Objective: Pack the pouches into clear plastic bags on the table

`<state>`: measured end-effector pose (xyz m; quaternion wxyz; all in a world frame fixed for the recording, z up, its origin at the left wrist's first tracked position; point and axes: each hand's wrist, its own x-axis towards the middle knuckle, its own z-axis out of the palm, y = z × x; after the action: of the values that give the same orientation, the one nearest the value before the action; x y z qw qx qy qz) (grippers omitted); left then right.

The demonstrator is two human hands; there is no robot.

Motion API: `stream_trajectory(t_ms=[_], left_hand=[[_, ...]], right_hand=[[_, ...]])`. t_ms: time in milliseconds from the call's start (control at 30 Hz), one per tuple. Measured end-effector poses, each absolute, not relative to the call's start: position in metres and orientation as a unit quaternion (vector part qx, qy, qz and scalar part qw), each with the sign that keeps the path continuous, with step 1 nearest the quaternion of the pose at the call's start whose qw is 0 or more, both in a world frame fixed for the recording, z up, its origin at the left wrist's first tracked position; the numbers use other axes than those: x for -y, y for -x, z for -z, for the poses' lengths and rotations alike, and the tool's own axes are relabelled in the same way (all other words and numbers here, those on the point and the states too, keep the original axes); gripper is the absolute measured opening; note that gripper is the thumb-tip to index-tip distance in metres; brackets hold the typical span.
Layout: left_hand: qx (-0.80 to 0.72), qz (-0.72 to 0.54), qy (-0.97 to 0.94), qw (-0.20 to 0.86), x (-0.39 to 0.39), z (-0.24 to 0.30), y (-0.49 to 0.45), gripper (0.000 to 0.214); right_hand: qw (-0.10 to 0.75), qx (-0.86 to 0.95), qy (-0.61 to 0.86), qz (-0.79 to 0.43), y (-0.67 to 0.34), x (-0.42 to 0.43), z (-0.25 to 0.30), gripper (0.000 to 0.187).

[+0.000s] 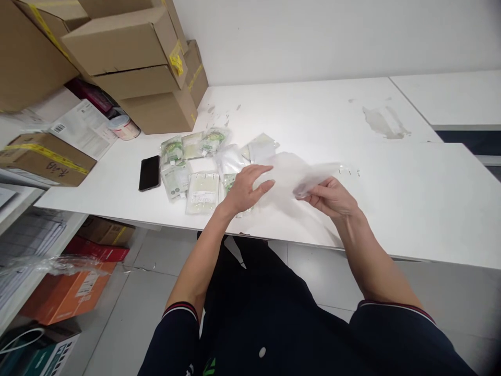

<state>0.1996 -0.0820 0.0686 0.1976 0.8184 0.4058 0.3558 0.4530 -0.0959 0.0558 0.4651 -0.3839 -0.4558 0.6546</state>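
A translucent frosted plastic bag (287, 169) spreads above the white table between my hands. My right hand (332, 197) pinches its right side near a crumpled edge. At the bag's left side is my left hand (248, 188), thumb and fingers apart; whether it touches the film I cannot tell. Several clear packets with green and white contents lie left of and partly behind my left hand. One packet (202, 192) bears a white label, and a green-printed packet (172, 150) lies farther back. A pale flat packet (261, 147) sits behind the bag.
A black phone (149, 173) lies left of the packets. Stacked cardboard boxes (129, 68) and a round tub (123, 127) stand at the back left. A taped carton (49, 158) is at the left. Below it, a shelf holds an orange box (70, 287). The wall (313, 42) bounds the table's far side.
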Motion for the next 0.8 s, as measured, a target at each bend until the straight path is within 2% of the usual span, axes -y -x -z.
stream_trajectory(t_ms=[100,200,367,467,500,600,667,733,800], left_hand=[[-0.376,-0.305,-0.84,0.243,0.075,-0.066,-0.212,0.047],[-0.377,-0.284,-0.853,0.226,0.072,-0.056,-0.233,0.053],[-0.445,-0.25,-0.851,0.126,0.07,-0.039,-0.273,0.032],[-0.461,-0.207,-0.86,0.064,0.069,-0.037,-0.288,0.032],[-0.459,-0.192,-0.866,0.047,0.069,-0.038,-0.291,0.033],[-0.441,-0.144,-0.886,0.009,0.072,-0.042,-0.298,0.037],[-0.435,-0.137,-0.89,-0.004,0.076,-0.046,-0.301,0.034],[-0.417,-0.174,-0.892,0.001,0.082,-0.049,-0.301,0.029],[-0.375,-0.232,-0.897,0.011,0.089,-0.05,-0.299,0.035]], right_hand=[[0.435,0.419,0.364,-0.709,-0.453,0.105,-0.042,0.033],[0.415,0.397,0.373,-0.729,-0.448,0.119,-0.039,0.04],[0.323,0.498,0.448,-0.668,-0.467,0.143,-0.049,0.077],[0.274,0.592,0.465,-0.598,-0.498,0.151,-0.058,0.09],[0.273,0.609,0.467,-0.58,-0.506,0.152,-0.059,0.086],[0.282,0.619,0.528,-0.509,-0.518,0.151,-0.06,0.057],[0.301,0.61,0.574,-0.456,-0.512,0.148,-0.057,0.052],[0.358,0.594,0.581,-0.427,-0.501,0.143,-0.054,0.048],[0.43,0.56,0.558,-0.436,-0.491,0.139,-0.051,0.041]])
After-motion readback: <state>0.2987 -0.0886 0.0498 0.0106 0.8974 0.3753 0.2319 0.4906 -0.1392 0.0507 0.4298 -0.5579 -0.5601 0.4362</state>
